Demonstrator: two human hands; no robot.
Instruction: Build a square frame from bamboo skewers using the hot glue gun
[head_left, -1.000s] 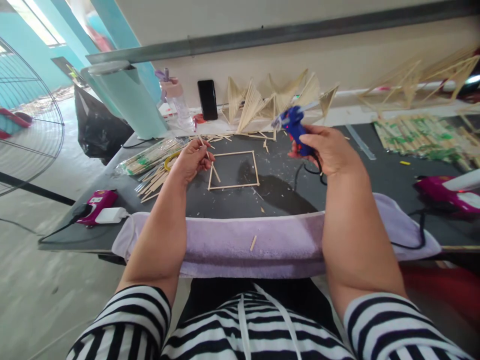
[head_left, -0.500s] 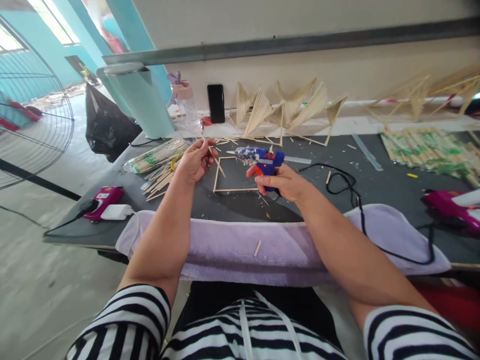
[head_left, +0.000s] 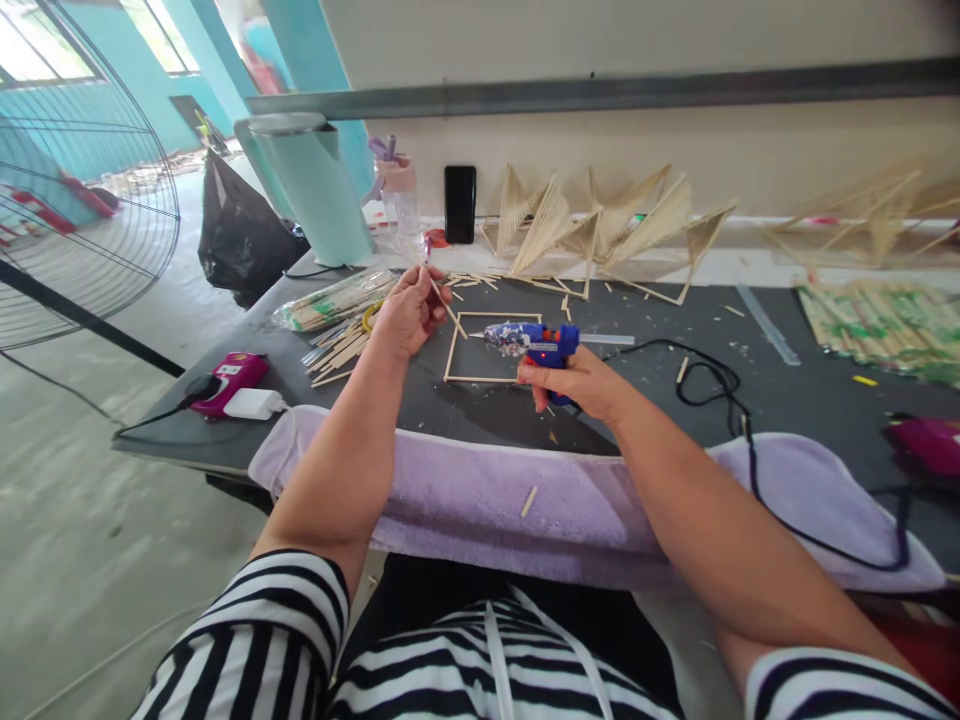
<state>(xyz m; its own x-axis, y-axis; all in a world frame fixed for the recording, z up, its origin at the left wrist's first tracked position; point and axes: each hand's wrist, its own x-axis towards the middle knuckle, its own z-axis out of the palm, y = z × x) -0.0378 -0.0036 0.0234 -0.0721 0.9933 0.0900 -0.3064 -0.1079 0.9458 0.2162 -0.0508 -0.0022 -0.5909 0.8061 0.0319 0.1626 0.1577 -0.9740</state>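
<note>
Pinched in my left hand is a thin wooden stick, slanting down to the right. My right hand is wrapped round a blue glue gun, with a clear glue stick out of its back. The gun's nozzle points left and is close to the stick's lower end; whether they touch I cannot tell. Beneath them a rectangular stick frame lies flat on the dark table, its right side partly hidden by the gun and my right hand.
Loose sticks and a bagged bundle lie left. Fan-shaped stick models, a phone, a bottle and a kettle stand behind. A black cord curls right; a lilac towel covers the front edge.
The glue gun has moved lower and its nozzle has come near the stick's lower end. The view has shifted, so the table's objects appear further right. Both hands keep their holds.
</note>
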